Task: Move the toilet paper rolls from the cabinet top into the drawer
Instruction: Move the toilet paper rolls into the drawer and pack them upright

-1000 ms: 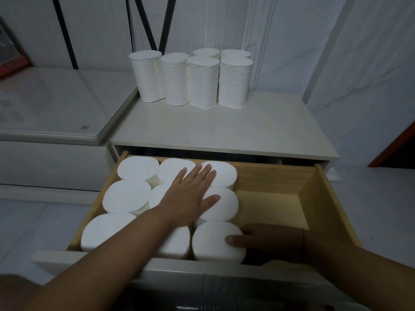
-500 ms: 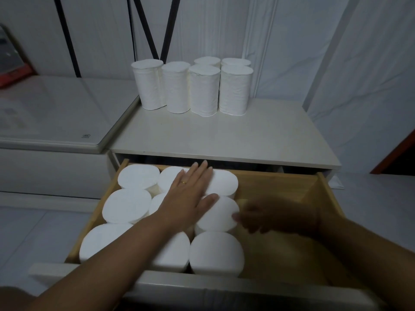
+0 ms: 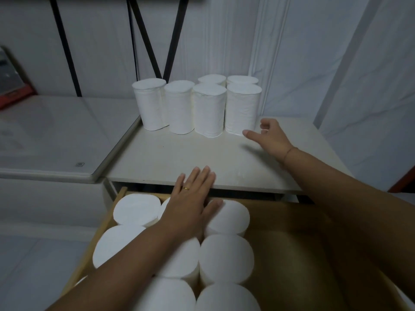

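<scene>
Several white toilet paper rolls (image 3: pixel 208 108) stand upright in a cluster at the back of the pale cabinet top (image 3: pixel 179 158). Several more rolls (image 3: pixel 225 257) stand packed in the left part of the open wooden drawer (image 3: pixel 292 232) below. My left hand (image 3: pixel 190 205) lies flat with straight fingers on the drawer's back rolls, fingertips over the cabinet's front edge. My right hand (image 3: pixel 269 135) hovers over the cabinet top just right of the rightmost front roll (image 3: pixel 242 108), thumb and fingers spread apart, holding nothing.
A white glass-topped unit (image 3: pixel 56 140) adjoins the cabinet on the left, with a red-edged object (image 3: pixel 13 95) at its far left. White sheeting covers the wall behind. The drawer's right part shows bare wood.
My right hand left the drawer and rose up to the cabinet top beside the rightmost roll. My left hand slid a little toward the drawer's back. The view tilted upward.
</scene>
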